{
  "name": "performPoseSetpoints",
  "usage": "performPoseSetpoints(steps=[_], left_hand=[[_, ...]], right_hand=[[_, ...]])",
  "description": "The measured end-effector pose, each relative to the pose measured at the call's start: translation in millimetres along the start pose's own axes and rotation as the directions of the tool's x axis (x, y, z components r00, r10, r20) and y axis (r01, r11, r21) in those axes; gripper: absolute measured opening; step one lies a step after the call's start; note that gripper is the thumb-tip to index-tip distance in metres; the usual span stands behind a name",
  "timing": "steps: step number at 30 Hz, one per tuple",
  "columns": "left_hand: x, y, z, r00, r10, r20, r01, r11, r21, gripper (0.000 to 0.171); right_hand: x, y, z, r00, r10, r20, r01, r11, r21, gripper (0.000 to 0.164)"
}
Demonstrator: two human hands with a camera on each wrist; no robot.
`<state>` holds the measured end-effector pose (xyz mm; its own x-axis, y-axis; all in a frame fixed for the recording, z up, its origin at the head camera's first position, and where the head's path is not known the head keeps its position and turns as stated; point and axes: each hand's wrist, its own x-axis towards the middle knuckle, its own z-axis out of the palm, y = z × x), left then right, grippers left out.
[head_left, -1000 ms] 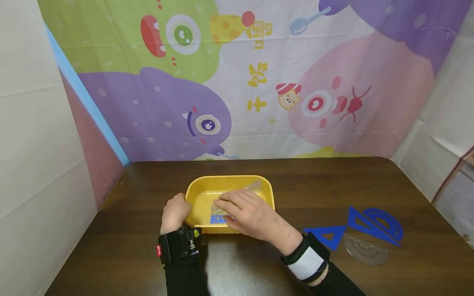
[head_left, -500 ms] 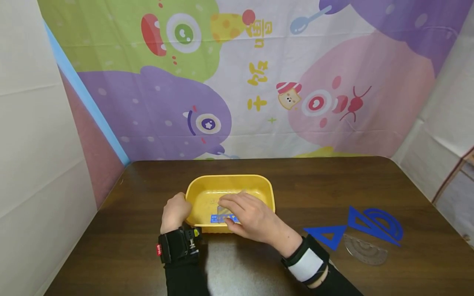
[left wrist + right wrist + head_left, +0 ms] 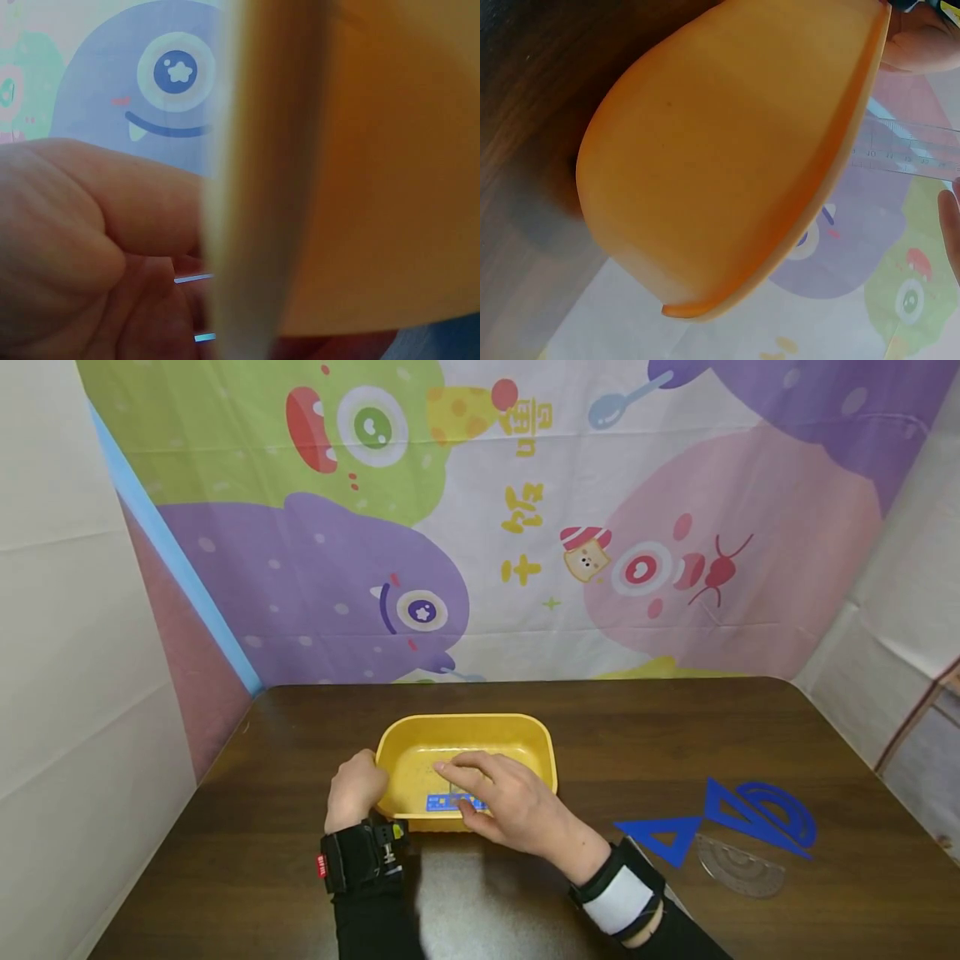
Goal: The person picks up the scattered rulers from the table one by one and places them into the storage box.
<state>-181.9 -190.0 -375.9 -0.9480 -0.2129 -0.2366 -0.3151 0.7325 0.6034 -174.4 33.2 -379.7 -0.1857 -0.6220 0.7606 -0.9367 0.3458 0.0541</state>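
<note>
At the yellow tub (image 3: 420,731), hands (image 3: 356,789) (image 3: 517,797) apart

In the head view, your right grip (image 3: 517,802) hides the right end of the blue strip (image 3: 441,802) inside the yellow tray (image 3: 408,760). In the right wrist view, one end of your clear ruler (image 3: 907,152) is lost behind the tray's rim, the other at the right edge; most of its scale is too faint to read. Whether your right fingers (image 3: 950,232), cropped there, touch it cannot be told. Your left grip (image 3: 356,789) is partly concealed by the tray, whose edge is blurred in the left wrist view. Below the head view, your sleeves (image 3: 375,918) are cut off. The clear protractor (image 3: 741,867) bears markings too small to read.
</note>
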Motion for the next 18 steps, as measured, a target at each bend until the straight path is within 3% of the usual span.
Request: performPoseSetpoints(steps=[8,18], left_hand=[[0.4,0.4,-0.2,1.000,-0.007,0.000,0.007,1.000,-0.005,0.026],[1.7,0.5,-0.2,1.000,0.000,0.000,0.000,1.000,-0.009,0.025]], right_hand=[[-0.9,-0.4,0.0,1.000,0.006,-0.020,-0.006,1.000,-0.026,0.044],[-7.9,0.6,2.5,0.991,0.118,-0.068,-0.118,0.993,0.000,0.047]])
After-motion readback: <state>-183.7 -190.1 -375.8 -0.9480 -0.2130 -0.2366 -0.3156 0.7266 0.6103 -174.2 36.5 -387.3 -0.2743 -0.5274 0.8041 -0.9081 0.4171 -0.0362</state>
